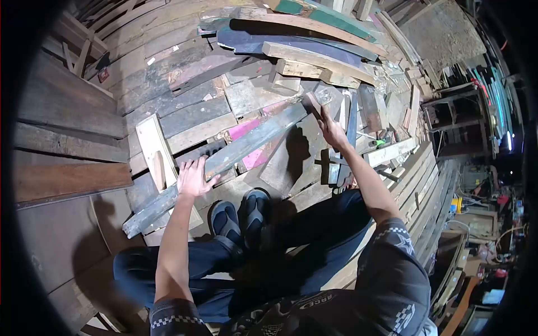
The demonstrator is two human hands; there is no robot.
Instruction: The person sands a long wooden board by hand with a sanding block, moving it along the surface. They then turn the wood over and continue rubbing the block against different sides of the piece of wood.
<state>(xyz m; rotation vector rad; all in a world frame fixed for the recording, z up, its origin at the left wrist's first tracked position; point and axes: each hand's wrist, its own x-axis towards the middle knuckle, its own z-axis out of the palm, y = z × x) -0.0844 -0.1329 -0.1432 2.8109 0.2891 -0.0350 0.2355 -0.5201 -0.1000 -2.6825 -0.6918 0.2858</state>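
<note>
A long, weathered grey wooden beam (258,134) lies slanted across the floorboards in front of my feet. My left hand (193,176) grips it nearer its lower left end, fingers spread over the top face. At its upper right end my right hand (330,129) is closed on a small dark brown block (310,103), which rests against the beam; its exact kind I cannot make out. Pink pieces (252,148) show beneath the beam. A pale board (150,140) lies by my left hand, partly under the beam.
Several boards, among them a blue plank (291,46) and a pale timber (319,60), are piled ahead. Stacked planks (420,179) run along the right. A hammer-like tool (390,175) lies by my right knee. Sandalled feet (226,218) are close to the beam.
</note>
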